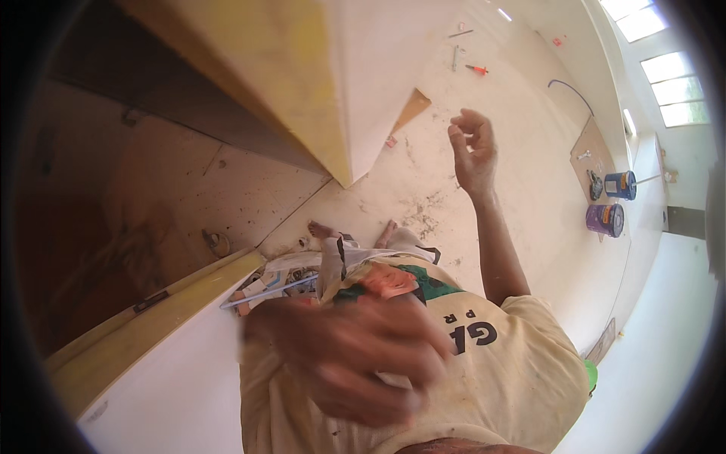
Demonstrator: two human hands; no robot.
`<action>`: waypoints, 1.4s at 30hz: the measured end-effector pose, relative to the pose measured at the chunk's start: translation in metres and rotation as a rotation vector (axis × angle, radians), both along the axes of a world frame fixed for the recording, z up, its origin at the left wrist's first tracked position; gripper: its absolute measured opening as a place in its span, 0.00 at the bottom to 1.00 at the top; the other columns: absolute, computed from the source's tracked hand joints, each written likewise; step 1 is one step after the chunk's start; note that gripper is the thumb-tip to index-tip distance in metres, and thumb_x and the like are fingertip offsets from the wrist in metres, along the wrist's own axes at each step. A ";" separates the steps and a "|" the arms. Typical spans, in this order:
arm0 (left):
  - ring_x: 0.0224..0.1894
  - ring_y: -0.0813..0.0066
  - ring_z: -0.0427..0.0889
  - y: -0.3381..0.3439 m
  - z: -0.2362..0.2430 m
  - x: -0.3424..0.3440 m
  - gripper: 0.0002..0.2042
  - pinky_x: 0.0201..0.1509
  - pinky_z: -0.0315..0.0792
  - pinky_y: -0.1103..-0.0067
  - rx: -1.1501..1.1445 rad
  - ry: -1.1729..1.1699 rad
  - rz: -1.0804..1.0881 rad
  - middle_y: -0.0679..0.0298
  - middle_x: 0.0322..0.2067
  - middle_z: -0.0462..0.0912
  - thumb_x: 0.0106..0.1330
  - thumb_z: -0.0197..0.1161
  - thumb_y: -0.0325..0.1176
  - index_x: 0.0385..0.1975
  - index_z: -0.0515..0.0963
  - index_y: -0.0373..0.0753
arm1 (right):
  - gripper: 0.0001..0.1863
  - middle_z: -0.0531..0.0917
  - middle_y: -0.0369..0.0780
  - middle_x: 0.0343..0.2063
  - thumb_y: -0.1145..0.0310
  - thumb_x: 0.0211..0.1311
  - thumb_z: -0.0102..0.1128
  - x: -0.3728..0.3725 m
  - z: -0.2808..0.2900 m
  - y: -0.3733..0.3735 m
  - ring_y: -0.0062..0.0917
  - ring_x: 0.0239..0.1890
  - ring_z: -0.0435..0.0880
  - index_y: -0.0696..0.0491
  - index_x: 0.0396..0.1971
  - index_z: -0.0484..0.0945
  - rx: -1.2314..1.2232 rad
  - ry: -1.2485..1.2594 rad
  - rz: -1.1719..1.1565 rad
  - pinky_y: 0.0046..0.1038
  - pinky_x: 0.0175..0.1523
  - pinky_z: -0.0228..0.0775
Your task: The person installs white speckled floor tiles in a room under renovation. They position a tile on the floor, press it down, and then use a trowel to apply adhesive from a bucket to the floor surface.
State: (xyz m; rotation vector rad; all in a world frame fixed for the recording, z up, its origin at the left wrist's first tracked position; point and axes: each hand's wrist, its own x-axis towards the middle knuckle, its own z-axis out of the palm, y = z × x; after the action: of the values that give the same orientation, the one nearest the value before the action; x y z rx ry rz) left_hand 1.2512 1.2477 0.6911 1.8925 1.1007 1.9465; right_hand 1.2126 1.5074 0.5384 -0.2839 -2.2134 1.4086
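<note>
Nearest the camera is the left hand, smeared by motion in front of the tan shirt, with clutter of boxes and a pale blue rod just beyond it on the left. A white panel with a yellow edge juts in from the far left, blocking part of the floor; a second yellow-edged panel stands near left, a dark opening between them. A red-handled tool and a grey stick lie far off on the floor; on the right are a blue tub, a purple tub and a brown board. The right arm reaches out over the floor, its hand right of the far panel and apart from it, fingers loosely curled and thumb standing off from them. The hands are well apart; the left one's fingers are bent, but whether they grip anything I cannot tell. Bold dark lettering, upside down, crosses the shirt front; both tubs bear labels too small to make out.
</note>
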 end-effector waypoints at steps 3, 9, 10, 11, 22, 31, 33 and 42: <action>0.35 0.64 0.75 0.018 -0.014 -0.022 0.08 0.38 0.72 0.73 -0.036 0.206 1.194 0.54 0.33 0.76 0.55 0.59 0.22 0.34 0.75 0.30 | 0.16 0.80 0.42 0.36 0.68 0.59 0.56 0.029 -0.078 0.063 0.25 0.38 0.79 0.58 0.46 0.71 -0.123 -0.248 -0.051 0.27 0.41 0.72; 0.35 0.72 0.77 0.043 -0.025 -0.069 0.06 0.40 0.74 0.80 0.174 0.235 1.661 0.57 0.34 0.77 0.58 0.58 0.21 0.34 0.75 0.27 | 0.19 0.81 0.42 0.30 0.65 0.57 0.57 0.138 -0.232 0.156 0.20 0.27 0.77 0.59 0.46 0.70 -0.039 -0.578 -0.143 0.23 0.32 0.70; 0.35 0.72 0.77 0.045 -0.026 -0.071 0.06 0.41 0.74 0.79 0.138 0.271 1.686 0.57 0.34 0.77 0.58 0.58 0.22 0.34 0.75 0.27 | 0.20 0.81 0.43 0.30 0.64 0.56 0.58 0.162 -0.258 0.167 0.21 0.27 0.78 0.58 0.46 0.70 -0.037 -0.650 -0.150 0.24 0.31 0.71; 0.36 0.72 0.77 0.044 -0.032 -0.073 0.07 0.41 0.74 0.79 0.098 0.311 1.715 0.56 0.35 0.77 0.58 0.59 0.22 0.34 0.75 0.26 | 0.21 0.81 0.43 0.31 0.63 0.55 0.59 0.180 -0.273 0.172 0.21 0.27 0.78 0.58 0.46 0.70 -0.105 -0.735 -0.171 0.24 0.30 0.71; 0.32 0.73 0.75 0.073 -0.029 -0.078 0.08 0.35 0.69 0.80 0.144 0.338 1.995 0.60 0.30 0.79 0.59 0.60 0.30 0.31 0.76 0.31 | 0.12 0.77 0.37 0.20 0.67 0.53 0.54 0.365 -0.354 0.209 0.21 0.19 0.76 0.57 0.36 0.74 -0.565 -1.052 -0.593 0.23 0.20 0.66; 0.31 0.73 0.73 0.079 -0.033 -0.078 0.10 0.37 0.68 0.78 0.068 0.417 2.164 0.60 0.30 0.78 0.61 0.60 0.33 0.30 0.75 0.31 | 0.10 0.77 0.38 0.16 0.67 0.51 0.53 0.320 -0.416 0.206 0.25 0.17 0.77 0.56 0.31 0.76 -0.528 -1.041 -0.489 0.26 0.19 0.68; 0.32 0.72 0.73 0.094 -0.041 -0.075 0.10 0.38 0.69 0.77 0.113 0.310 2.081 0.60 0.30 0.77 0.61 0.59 0.33 0.31 0.75 0.31 | 0.11 0.77 0.38 0.19 0.67 0.53 0.56 0.294 -0.435 0.210 0.23 0.20 0.77 0.57 0.35 0.75 -0.310 -1.034 -0.448 0.24 0.22 0.69; 0.29 0.68 0.75 0.225 -0.197 -0.081 0.09 0.37 0.71 0.74 -0.784 -0.107 1.139 0.59 0.26 0.75 0.56 0.60 0.28 0.36 0.75 0.32 | 0.20 0.80 0.42 0.30 0.62 0.53 0.58 0.115 -0.350 0.230 0.24 0.28 0.80 0.57 0.43 0.73 -0.390 -0.914 -0.109 0.26 0.31 0.72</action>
State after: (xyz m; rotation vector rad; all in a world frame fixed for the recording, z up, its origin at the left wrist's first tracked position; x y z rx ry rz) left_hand 1.1698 1.4729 0.4938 0.7205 2.7212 1.4596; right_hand 1.3274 1.7377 0.1882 -1.3966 -2.4697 1.8776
